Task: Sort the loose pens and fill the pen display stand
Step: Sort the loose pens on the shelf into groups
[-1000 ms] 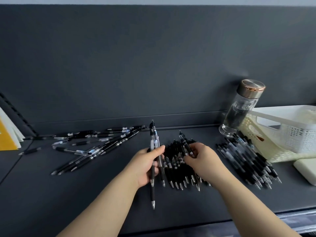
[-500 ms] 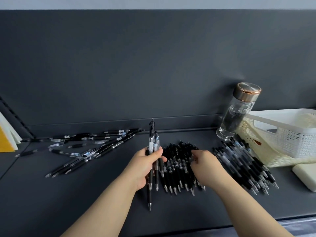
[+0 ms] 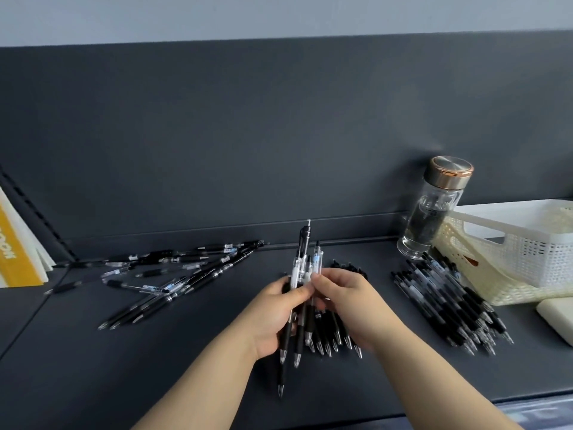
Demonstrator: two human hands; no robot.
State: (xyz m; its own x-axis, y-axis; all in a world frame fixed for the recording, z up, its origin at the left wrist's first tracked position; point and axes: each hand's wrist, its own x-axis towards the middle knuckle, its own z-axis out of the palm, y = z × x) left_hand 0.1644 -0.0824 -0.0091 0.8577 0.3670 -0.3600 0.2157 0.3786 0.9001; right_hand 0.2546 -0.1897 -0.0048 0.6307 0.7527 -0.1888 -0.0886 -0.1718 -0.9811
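Head view: left hand (image 3: 273,318) curls its fingers round a bundle of black-and-clear plastic click pens (image 3: 305,259), right hand (image 3: 350,302) pinching its upper barrels, above a pile of black pens (image 3: 336,336) on the dark grey shelf (image 3: 186,367).

My right hand (image 3: 347,302) has left the pile of pens (image 3: 338,335) on the table and come across to the bundle of pens (image 3: 305,265) in my left hand (image 3: 273,321). Its fingertips now pinch the clear upper barrels beside my left thumb.
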